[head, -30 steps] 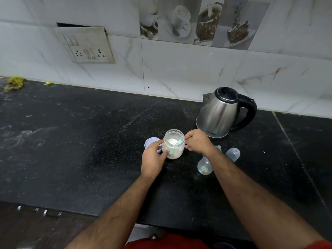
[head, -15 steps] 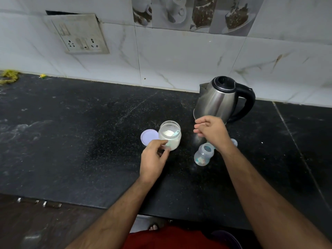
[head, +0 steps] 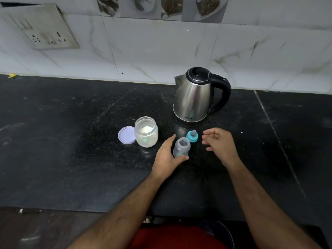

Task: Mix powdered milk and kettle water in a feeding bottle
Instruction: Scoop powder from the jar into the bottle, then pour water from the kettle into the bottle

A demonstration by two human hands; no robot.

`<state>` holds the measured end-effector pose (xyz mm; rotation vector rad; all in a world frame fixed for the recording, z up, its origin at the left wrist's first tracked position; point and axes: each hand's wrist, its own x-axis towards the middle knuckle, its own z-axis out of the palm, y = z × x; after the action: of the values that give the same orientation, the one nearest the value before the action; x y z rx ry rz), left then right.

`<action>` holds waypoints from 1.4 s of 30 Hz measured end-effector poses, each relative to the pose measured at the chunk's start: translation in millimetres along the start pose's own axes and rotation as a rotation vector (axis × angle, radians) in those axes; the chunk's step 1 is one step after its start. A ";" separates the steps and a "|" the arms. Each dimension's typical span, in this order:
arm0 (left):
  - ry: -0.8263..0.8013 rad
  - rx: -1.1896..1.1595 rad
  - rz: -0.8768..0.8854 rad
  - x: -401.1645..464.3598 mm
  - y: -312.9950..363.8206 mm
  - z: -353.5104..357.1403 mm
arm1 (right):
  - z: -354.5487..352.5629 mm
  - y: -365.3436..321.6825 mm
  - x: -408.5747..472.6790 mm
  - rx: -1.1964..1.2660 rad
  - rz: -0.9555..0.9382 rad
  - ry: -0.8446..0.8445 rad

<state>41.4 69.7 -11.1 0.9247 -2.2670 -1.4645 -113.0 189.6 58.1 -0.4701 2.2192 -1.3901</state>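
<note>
The kettle (head: 193,97) bears small brand lettering, too blurred to read.

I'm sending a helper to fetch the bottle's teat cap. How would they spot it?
Find the steel kettle by the wall. Just in front of it on the black counter sits the teat cap, behind the open feeding bottle. It alone is teal.
</note>
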 end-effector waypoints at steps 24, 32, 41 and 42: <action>0.072 -0.116 -0.038 23.0 20.2 22.7 | -53.0 -32.7 153.6 0.091 -0.165 0.057; 0.051 -0.089 -0.024 27.2 14.6 21.3 | -49.3 -36.3 180.4 0.117 -0.157 0.019; 0.052 -0.079 0.001 29.3 9.7 23.2 | -45.5 -35.0 185.6 0.120 -0.131 0.000; 0.051 -0.075 0.002 29.1 9.8 23.2 | -45.3 -34.7 185.6 0.124 -0.128 0.005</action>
<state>3.1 69.9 -15.5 0.9270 -2.1603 -1.4969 -290.7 111.8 67.0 -0.5735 2.1234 -1.5846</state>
